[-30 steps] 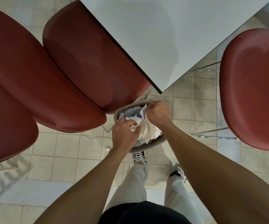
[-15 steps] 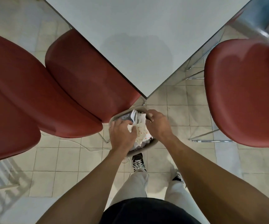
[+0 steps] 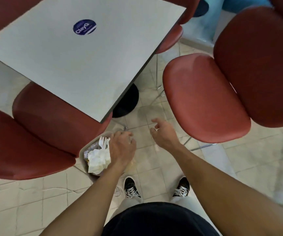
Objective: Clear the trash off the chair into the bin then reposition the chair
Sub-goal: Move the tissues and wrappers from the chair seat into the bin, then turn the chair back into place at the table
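A small grey bin [image 3: 85, 150] stands on the floor between the left red chair [image 3: 52, 114] and my feet. It holds crumpled white paper [image 3: 98, 159] and white plastic forks [image 3: 103, 142]. My left hand [image 3: 123, 147] lies over the bin's right edge with its fingers curled downward; what is under them is hidden. My right hand [image 3: 163, 132] hovers above the floor, fingers spread and holding nothing, a short way left of the right red chair [image 3: 205, 99]. That chair's seat is bare.
A white square table [image 3: 86, 57] with a blue round sticker [image 3: 84, 26] stands ahead on a black base [image 3: 128, 101]. More red chairs ring it. My shoes [image 3: 131, 187] stand on pale floor tiles just behind the bin.
My right hand has left the bin and moved right toward the right chair, opening. My left hand has shifted to the bin's right edge. The view has tilted up, showing more of the table.
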`<state>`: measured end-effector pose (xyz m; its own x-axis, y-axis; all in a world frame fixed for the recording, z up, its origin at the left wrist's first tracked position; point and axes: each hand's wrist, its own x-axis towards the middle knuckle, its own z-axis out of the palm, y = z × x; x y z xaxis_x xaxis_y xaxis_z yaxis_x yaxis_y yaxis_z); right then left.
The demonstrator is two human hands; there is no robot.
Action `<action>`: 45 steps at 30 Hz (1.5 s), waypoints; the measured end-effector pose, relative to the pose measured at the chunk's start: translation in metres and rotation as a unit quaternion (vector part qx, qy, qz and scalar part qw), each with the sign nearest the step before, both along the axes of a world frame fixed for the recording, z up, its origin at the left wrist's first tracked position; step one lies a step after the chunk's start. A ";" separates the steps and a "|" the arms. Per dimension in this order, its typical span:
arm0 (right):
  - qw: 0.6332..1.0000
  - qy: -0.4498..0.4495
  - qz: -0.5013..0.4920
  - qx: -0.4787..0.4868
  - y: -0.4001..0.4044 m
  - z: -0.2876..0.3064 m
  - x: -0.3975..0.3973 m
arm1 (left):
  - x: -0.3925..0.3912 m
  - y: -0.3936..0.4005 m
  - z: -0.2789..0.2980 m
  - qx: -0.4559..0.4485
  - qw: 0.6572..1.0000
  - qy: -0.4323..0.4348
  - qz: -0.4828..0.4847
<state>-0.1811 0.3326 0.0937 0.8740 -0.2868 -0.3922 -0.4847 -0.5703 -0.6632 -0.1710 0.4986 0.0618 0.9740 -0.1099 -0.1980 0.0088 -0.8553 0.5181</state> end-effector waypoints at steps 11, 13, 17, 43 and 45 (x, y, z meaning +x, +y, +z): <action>0.992 -0.035 0.095 -0.075 -0.124 0.043 -0.067 | -0.045 -0.136 0.047 -0.077 0.995 -0.049 -0.031; 0.992 -0.035 0.108 -0.062 -0.143 0.051 -0.076 | -0.053 -0.153 0.051 -0.069 0.995 -0.058 -0.043; 0.993 -0.052 0.095 -0.047 -0.173 0.064 -0.086 | -0.056 -0.180 0.061 -0.086 0.993 -0.063 -0.054; 0.971 -0.179 0.076 0.137 -0.448 0.147 -0.093 | -0.068 -0.453 0.139 -0.168 0.974 -0.151 -0.018; 0.971 -0.194 0.068 0.123 -0.470 0.155 -0.098 | -0.073 -0.476 0.146 -0.172 0.971 -0.163 -0.023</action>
<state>-0.2790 -0.1371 0.2484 0.9930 -0.0974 -0.0671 -0.1016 -0.4125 -0.9053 -0.2442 0.0221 0.2079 0.9712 -0.1601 0.1767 -0.2383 -0.6266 0.7420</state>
